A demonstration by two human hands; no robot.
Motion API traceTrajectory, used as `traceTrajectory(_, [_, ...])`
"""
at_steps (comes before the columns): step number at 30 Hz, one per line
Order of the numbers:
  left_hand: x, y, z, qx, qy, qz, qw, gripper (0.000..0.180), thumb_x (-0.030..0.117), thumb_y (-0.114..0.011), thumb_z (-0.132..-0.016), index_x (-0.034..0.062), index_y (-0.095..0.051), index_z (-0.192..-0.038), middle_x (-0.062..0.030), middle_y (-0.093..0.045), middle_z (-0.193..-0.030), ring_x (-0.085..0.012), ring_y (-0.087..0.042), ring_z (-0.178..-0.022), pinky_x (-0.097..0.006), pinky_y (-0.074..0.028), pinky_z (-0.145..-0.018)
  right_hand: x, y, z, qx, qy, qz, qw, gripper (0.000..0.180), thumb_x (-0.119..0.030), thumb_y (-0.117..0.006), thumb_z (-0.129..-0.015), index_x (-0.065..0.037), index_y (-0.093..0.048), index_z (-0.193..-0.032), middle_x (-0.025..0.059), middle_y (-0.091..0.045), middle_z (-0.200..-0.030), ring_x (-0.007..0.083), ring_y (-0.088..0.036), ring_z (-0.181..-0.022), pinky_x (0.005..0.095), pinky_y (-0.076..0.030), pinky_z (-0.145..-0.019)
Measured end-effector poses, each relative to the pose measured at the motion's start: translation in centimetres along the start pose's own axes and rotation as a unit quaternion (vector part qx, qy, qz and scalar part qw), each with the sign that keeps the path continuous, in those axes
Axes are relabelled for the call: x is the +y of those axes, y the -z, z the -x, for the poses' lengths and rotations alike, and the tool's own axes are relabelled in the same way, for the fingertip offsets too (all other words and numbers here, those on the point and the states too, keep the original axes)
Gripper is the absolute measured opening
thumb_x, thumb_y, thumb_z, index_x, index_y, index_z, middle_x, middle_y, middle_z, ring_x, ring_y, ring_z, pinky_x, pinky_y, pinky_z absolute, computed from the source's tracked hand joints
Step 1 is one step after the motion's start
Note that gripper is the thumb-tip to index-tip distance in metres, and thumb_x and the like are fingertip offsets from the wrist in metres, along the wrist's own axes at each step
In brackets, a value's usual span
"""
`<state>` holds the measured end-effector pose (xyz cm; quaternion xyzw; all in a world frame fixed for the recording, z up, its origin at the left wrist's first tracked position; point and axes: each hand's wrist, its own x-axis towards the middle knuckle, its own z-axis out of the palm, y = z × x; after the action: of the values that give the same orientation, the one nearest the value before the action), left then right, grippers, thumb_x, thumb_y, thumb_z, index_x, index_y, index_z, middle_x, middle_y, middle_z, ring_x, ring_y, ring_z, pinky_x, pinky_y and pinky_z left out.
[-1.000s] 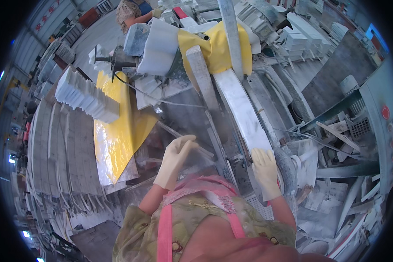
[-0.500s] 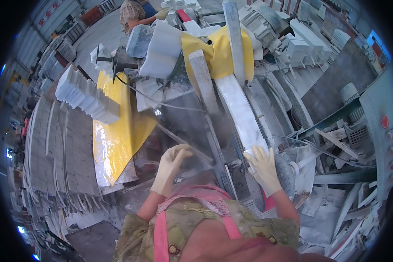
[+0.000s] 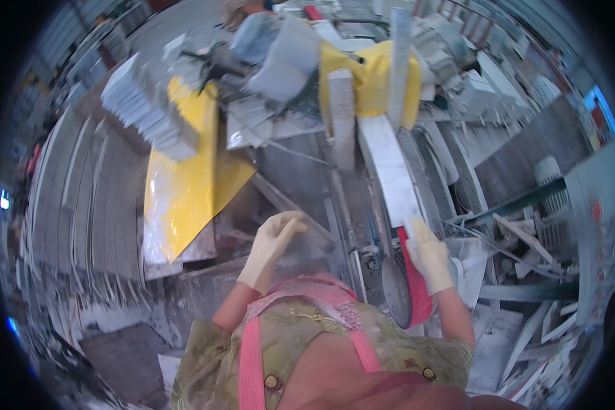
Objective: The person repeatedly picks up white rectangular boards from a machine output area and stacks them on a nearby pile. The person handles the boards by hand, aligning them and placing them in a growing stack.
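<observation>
My right hand point(image 3: 430, 256), in a pale glove, lies on the near end of a long white stone strip point(image 3: 386, 164) and grips it. The strip runs away from me along the machine bed toward a yellow machine housing point(image 3: 369, 82). Just below this hand a red curved guard point(image 3: 417, 294) covers a round grey blade. My left hand point(image 3: 273, 246), also gloved, rests with its fingers slightly curled on the wet grey machine bed point(image 3: 301, 184) and holds nothing.
A yellow sheet point(image 3: 178, 198) lies on the left, with a stack of grey tiles point(image 3: 150, 109) above it and rows of grey slabs point(image 3: 82, 205) beyond. Broken stone offcuts point(image 3: 519, 260) pile up at the right. Another person point(image 3: 253, 27) stands at the far end.
The view has shifted closer to the machine. My right hand has stayed at the strip's near end and moved slightly right; my left hand has barely moved on the bed.
</observation>
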<state>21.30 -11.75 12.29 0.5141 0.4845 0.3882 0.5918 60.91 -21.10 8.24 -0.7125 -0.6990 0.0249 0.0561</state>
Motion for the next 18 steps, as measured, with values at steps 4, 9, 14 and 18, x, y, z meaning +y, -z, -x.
traceTrajectory(4, [-0.7,3.2,1.4,0.018,-0.004,-0.003,1.000,0.032,0.023,-0.059,-0.104,0.0016,-0.066,-0.127,-0.0041,-0.075,-0.102,-0.0057,-0.062,-0.090,-0.021,-0.047,-0.076,-1.4,4.0,-2.5,0.048,-0.131,-0.068,0.988,0.035,-0.038,-0.063,-0.096,-0.006,-0.074,-0.104,0.0208,-0.072,-0.077,0.0409,-0.072,-0.079,0.0494,-0.055,-0.073])
traceTrajectory(9, [-1.5,9.9,4.4,0.055,0.030,0.033,0.997,0.034,0.025,-0.060,-0.103,0.0043,-0.065,-0.129,-0.0048,-0.075,-0.106,-0.0075,-0.063,-0.090,-0.022,-0.048,-0.076,-14.0,4.4,-6.5,0.019,-0.144,-0.480,0.865,0.033,-0.028,-0.069,-0.095,0.004,-0.073,-0.103,0.0080,-0.072,-0.084,0.0166,-0.066,-0.074,0.0355,-0.050,-0.067])
traceTrajectory(14, [-2.5,19.7,6.1,0.154,0.015,-0.017,0.988,0.044,0.031,-0.065,-0.100,0.0003,-0.063,-0.131,-0.0115,-0.074,-0.111,-0.0185,-0.069,-0.106,-0.032,-0.051,-0.094,-34.8,-0.9,-12.0,-0.123,-0.051,-0.664,0.736,0.048,-0.039,-0.065,-0.098,0.004,-0.066,-0.121,0.0079,-0.070,-0.102,0.0150,-0.063,-0.086,0.0321,-0.050,-0.078])
traceTrajectory(18, [-2.5,26.9,4.9,0.282,0.005,-0.179,0.943,0.070,0.051,-0.067,-0.095,-0.0049,-0.058,-0.137,-0.0196,-0.073,-0.115,-0.0265,-0.068,-0.111,-0.034,-0.051,-0.096,-50.4,-3.5,-14.6,-0.082,0.058,-0.711,0.696,0.045,-0.032,-0.070,-0.096,0.003,-0.066,-0.125,0.0058,-0.074,-0.104,0.0098,-0.066,-0.088,0.0309,-0.054,-0.077])
